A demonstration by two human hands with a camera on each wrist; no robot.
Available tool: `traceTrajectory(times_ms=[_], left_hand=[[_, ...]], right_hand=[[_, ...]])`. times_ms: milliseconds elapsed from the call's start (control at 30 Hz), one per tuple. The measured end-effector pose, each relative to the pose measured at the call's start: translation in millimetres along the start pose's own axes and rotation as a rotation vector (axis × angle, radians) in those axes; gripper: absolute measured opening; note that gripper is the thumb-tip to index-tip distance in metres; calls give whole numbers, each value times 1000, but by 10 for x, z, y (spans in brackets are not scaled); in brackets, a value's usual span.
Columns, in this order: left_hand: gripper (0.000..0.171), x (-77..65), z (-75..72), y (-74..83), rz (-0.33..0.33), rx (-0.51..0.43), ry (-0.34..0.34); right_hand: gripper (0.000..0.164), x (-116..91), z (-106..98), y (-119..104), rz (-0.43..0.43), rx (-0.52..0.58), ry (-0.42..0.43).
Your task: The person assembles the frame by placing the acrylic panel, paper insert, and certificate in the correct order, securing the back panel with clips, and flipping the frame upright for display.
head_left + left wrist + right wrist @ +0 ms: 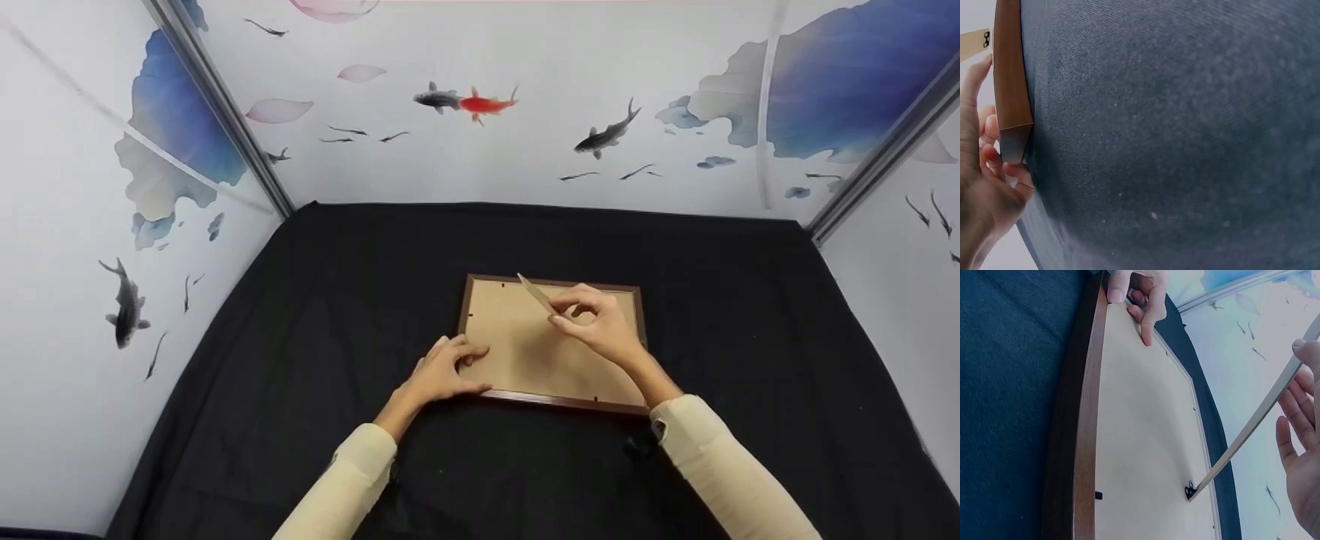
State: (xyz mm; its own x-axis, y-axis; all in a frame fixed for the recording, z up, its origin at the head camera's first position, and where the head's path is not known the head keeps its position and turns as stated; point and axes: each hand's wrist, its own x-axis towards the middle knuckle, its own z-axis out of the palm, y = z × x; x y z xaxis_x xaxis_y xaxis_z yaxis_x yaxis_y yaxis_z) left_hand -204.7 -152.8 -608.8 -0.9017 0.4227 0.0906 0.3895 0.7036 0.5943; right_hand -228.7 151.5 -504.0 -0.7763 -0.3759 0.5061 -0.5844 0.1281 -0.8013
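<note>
A brown wooden picture frame (551, 400) lies face down, its tan backing board (517, 356) up. With thumb and fingers my left hand (442, 367) holds the frame's near left corner; the left wrist view shows fingers curled by that corner (1015, 143). My right hand (600, 322) pinches a thin, flat wooden stand leg (534, 292), raised at a slant over the board. In the right wrist view the leg (1252, 419) runs down to a small black hinge (1189, 490) on the board. In the head view that lower end is hidden behind the right hand.
Black cloth (337, 315) covers the table under the frame. White panels (480, 165) printed with fish and leaves stand at the back and both sides, with metal posts (225, 112) at the corners. Small black tabs (1098, 495) sit along the inner frame edge.
</note>
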Motion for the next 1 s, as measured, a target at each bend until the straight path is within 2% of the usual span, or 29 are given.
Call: traceTrajectory(times_ms=[233, 433, 600, 667, 733, 833, 900, 933, 1000], left_hand=[[52, 6, -55, 167, -136, 30, -24], [50, 34, -70, 318, -247, 43, -53], [47, 30, -66, 372, -279, 55, -55], [48, 26, -61, 363, -261, 47, -41], [50, 18, -61, 332, -211, 13, -19], [57, -18, -76, 220, -58, -101, 26], [58, -87, -127, 105, 38, -213, 82], [57, -139, -165, 38, 63, -262, 124], [54, -268, -271, -116, 60, -354, 219]], right_hand=[[18, -17, -2, -21, 4, -33, 18], [19, -35, 12, -38, 23, -52, 8], [17, -37, 6, -34, 35, -42, 15], [17, -30, 2, -36, 34, -37, 18], [18, -24, -2, -44, 35, -30, 19], [19, -26, -8, -53, 40, -28, 9], [21, -34, -13, -59, 45, -38, -9], [22, -44, -20, -59, 51, -42, -20], [26, -88, -69, -42, 75, -51, -50]])
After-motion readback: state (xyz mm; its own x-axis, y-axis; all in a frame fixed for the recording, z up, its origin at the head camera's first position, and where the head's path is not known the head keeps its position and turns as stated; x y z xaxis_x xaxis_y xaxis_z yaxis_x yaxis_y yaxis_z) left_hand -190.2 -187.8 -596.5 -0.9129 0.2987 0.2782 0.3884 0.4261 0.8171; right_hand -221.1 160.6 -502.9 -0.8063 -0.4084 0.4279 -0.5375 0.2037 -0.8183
